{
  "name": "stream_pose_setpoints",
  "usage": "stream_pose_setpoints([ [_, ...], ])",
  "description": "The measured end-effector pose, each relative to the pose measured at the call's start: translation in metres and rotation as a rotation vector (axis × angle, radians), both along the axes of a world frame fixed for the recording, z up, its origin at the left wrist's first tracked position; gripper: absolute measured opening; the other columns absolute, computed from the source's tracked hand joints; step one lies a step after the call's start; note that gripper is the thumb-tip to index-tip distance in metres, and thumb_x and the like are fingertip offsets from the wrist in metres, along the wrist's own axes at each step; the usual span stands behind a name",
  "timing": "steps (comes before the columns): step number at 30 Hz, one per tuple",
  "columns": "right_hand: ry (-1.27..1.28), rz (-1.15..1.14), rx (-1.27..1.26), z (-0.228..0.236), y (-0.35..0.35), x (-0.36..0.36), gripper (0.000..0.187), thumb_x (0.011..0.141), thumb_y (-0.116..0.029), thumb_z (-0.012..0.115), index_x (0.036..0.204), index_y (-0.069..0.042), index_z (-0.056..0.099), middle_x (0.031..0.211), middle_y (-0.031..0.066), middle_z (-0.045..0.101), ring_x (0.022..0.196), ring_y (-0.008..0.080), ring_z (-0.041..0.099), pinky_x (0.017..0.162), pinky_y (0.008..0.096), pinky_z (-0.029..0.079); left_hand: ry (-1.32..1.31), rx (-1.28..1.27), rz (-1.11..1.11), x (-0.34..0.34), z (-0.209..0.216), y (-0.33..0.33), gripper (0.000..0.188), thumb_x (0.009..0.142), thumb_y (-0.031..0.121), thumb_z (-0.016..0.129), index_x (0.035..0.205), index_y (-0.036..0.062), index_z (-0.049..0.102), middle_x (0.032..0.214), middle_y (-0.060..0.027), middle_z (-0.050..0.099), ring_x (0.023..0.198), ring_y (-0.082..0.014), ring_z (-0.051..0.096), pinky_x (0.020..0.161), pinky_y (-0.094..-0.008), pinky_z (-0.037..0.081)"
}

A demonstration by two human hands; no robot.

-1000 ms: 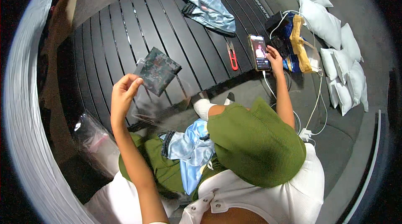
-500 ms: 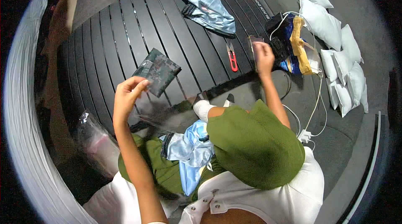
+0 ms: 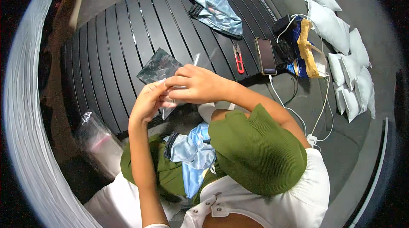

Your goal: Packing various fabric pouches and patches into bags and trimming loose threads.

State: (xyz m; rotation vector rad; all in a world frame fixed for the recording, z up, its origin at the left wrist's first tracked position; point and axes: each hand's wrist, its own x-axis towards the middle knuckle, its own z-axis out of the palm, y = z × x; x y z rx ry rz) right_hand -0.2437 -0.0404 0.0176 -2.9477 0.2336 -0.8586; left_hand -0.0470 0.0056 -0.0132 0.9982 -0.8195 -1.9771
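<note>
Both hands meet over the near edge of the slatted table. A flat dark camouflage-patterned packet (image 3: pixel 158 67) extends beyond my left hand (image 3: pixel 149 99); clear plastic film shows around it. The left fingers are closed on a clear plastic bag (image 3: pixel 168 111). My right hand (image 3: pixel 197 84) overlaps them, its fingers also pinching the plastic. Their exact grip points are partly hidden. Across my lap lies a light blue satin cloth item (image 3: pixel 194 151) with black gathered trim, on green fabric. A similar blue satin item (image 3: pixel 216 11) rests at the table's far side.
Red-handled thread snips (image 3: pixel 238 59) and a phone (image 3: pixel 266 56) with a white cable lie on the black slatted table (image 3: pixel 115 49). A blue and yellow bag (image 3: pixel 304 49) stands right of them. White pillows (image 3: pixel 326 23) line the grey sofa. A clear plastic bundle (image 3: pixel 102 145) sits at left.
My right hand has left the phone and come across to my left hand, closing on the plastic. My left hand has shifted slightly right, and the camouflage packet has turned a little.
</note>
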Motion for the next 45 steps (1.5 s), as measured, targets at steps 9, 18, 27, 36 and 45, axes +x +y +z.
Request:
stream_pose_setpoints([
  [9,0.079,0.059,0.195,0.001,0.005,-0.008,0.02,0.069,-0.021,0.068,0.085,-0.013,0.058,0.095,0.0035,0.055,0.08,0.0202,0.051,0.069,0.0329,0.04,-0.321,0.005,-0.008,0.01,0.024,-0.001,0.028,0.089,0.026,0.053,0.099,0.0007,0.06,0.082,-0.0066,0.065,0.069,-0.0121,0.063,0.057,-0.0211,0.049],
  [18,-0.17,-0.064,1.47,0.011,-0.021,-0.03,0.067,0.072,-0.024,0.068,0.129,-0.006,0.038,0.121,0.0096,0.049,0.111,0.0194,0.046,0.095,0.0345,0.035,-0.237,-0.118,-0.129,0.016,0.044,0.007,0.03,0.089,0.024,0.051,0.101,-0.0013,0.061,0.085,-0.0088,0.065,0.072,-0.0132,0.063,0.058,-0.0226,0.05],
  [27,-0.126,-0.128,1.603,-0.011,-0.004,0.001,0.031,0.074,-0.011,0.069,0.102,-0.002,0.06,0.087,0.0041,0.064,0.079,0.0097,0.058,0.074,0.025,0.046,-0.712,-0.467,0.15,-0.009,0.037,0.011,0.023,0.085,0.021,0.058,0.093,0.0009,0.063,0.074,-0.0058,0.065,0.066,-0.0081,0.059,0.061,-0.0238,0.046],
  [36,-0.418,-0.156,2.183,-0.007,0.002,0.008,0.015,0.075,-0.01,0.065,0.086,-0.005,0.058,0.074,-0.0009,0.055,0.062,0.0092,0.051,0.06,0.0232,0.043,-0.578,-0.297,0.327,-0.011,0.029,0.009,0.016,0.078,0.018,0.068,0.082,0.0026,0.065,0.059,0.0001,0.06,0.052,-0.0035,0.051,0.046,-0.019,0.038],
  [45,-0.425,0.237,2.09,-0.018,-0.001,0.004,0.014,0.075,-0.016,0.062,0.077,-0.006,0.053,0.087,0.0042,0.051,0.075,0.0114,0.049,0.068,0.0257,0.04,-0.404,-0.304,0.293,-0.004,0.025,0.006,0.018,0.08,0.021,0.067,0.072,0.0083,0.056,0.053,0.0065,0.048,0.045,0.0001,0.043,0.039,-0.0164,0.028],
])
